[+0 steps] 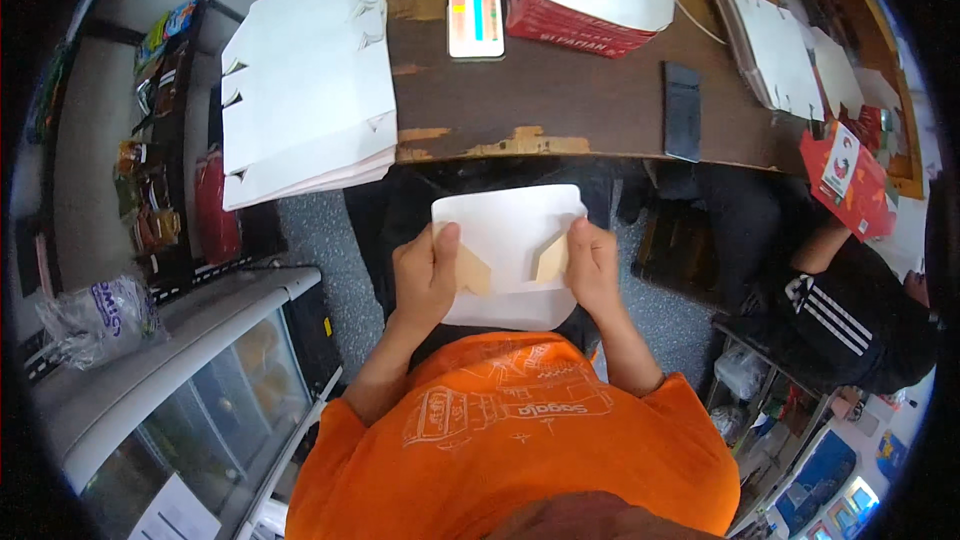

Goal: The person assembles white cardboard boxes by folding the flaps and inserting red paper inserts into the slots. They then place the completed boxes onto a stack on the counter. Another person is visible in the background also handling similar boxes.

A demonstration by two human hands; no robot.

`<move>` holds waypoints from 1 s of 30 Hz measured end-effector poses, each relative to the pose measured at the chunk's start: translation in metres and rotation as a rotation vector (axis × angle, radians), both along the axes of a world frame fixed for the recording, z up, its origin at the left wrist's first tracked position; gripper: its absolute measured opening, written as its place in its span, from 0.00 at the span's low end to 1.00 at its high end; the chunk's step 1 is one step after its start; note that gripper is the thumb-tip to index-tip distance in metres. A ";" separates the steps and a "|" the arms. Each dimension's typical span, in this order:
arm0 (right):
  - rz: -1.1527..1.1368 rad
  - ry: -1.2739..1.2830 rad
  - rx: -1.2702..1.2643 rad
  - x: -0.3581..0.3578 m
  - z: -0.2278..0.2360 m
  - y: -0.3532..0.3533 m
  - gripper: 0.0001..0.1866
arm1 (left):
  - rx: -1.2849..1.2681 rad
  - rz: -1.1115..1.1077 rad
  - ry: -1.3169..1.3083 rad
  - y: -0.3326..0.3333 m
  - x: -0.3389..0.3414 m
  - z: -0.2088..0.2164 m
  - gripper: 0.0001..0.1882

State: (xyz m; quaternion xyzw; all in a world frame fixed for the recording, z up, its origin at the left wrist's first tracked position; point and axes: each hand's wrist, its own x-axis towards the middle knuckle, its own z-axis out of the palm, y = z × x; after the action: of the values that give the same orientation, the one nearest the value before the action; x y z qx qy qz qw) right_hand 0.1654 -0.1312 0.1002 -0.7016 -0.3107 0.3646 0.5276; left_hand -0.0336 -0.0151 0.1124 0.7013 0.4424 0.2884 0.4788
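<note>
Over my lap I hold a white carton blank (512, 222), partly folded, with its plain side facing up. Tan folded flaps (549, 258) stand at its left and right sides. My left hand (426, 275) is closed on the left edge, thumb on top near the flap. Gripping the opposite edge, my right hand (594, 268) also has its thumb on top. The fingers beneath the carton are hidden. Beyond it, a stack of flat white carton blanks (308, 90) lies at the table's left, and a formed red-and-white carton box (585, 28) stands farther back.
On the dark, worn table (560, 95) lie a lit phone (477, 16), a dark flat case (682, 112) and more stacked blanks (765, 50). A co-worker (840, 310) sits at right, holding a red carton (850, 185). A glass-topped freezer (210, 380) stands left.
</note>
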 end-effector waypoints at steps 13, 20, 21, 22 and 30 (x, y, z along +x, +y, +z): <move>0.107 -0.129 -0.021 0.004 0.001 -0.010 0.31 | -0.030 0.072 -0.045 -0.003 0.007 -0.008 0.29; 0.119 0.372 -0.077 0.003 0.008 -0.009 0.38 | -0.220 0.034 -0.131 0.000 -0.008 -0.024 0.31; 0.184 0.434 -0.062 0.007 0.008 -0.010 0.35 | -0.253 0.033 -0.150 -0.002 -0.010 -0.026 0.31; 0.206 0.445 -0.055 0.009 0.007 -0.010 0.34 | -0.285 0.032 -0.169 -0.003 -0.012 -0.027 0.32; 0.155 0.471 -0.068 0.005 -0.001 -0.016 0.26 | -0.192 0.044 -0.128 -0.007 -0.006 -0.018 0.32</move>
State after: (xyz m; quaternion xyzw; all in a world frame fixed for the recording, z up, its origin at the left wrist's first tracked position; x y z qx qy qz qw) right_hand 0.1708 -0.1469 0.0994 -0.5885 -0.2195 0.5678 0.5321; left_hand -0.0394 -0.0219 0.0947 0.6227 0.4517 0.2992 0.5646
